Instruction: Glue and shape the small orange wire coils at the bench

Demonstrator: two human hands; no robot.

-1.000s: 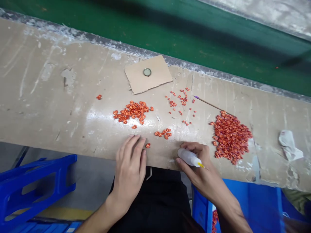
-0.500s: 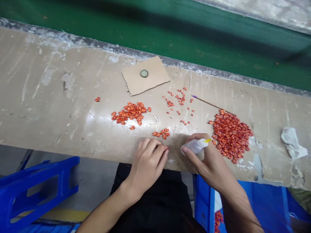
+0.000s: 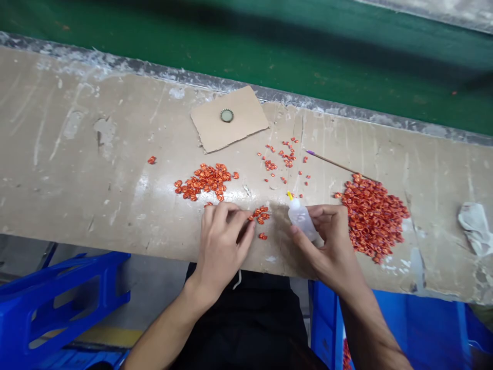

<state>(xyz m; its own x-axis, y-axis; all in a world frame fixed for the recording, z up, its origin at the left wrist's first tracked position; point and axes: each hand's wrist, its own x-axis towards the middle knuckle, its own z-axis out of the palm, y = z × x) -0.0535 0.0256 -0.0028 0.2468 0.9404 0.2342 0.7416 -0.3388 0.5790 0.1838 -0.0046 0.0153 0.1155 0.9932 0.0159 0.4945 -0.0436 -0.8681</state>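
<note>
My right hand (image 3: 327, 236) is wrapped round a small translucent squeeze bottle (image 3: 302, 220) with a yellow nozzle, which points up and away. My left hand (image 3: 225, 239) is low over the table, its fingers bent and the thumb and forefinger slightly apart. Their tips are at the edge of a small group of shiny orange striped pieces (image 3: 262, 215). One loose orange piece (image 3: 262, 236) lies between my hands. Beyond the left hand is a larger cluster of orange pieces (image 3: 204, 181). A big heap of orange-red pieces (image 3: 373, 218) lies right of my right hand.
A cardboard sheet (image 3: 246, 126) carrying a bottle cap (image 3: 227, 115) lies at the back. Tiny orange bits (image 3: 287, 156) are scattered near a thin purple-tipped stick (image 3: 339, 165). Crumpled white tissue (image 3: 475, 228) lies far right. Blue stool (image 3: 77, 293) and blue crate (image 3: 419, 324) stand below the table.
My left hand has moved left and away from me to the small group, leaving one orange piece behind. My right hand has turned the bottle so its nozzle points away instead of right.
</note>
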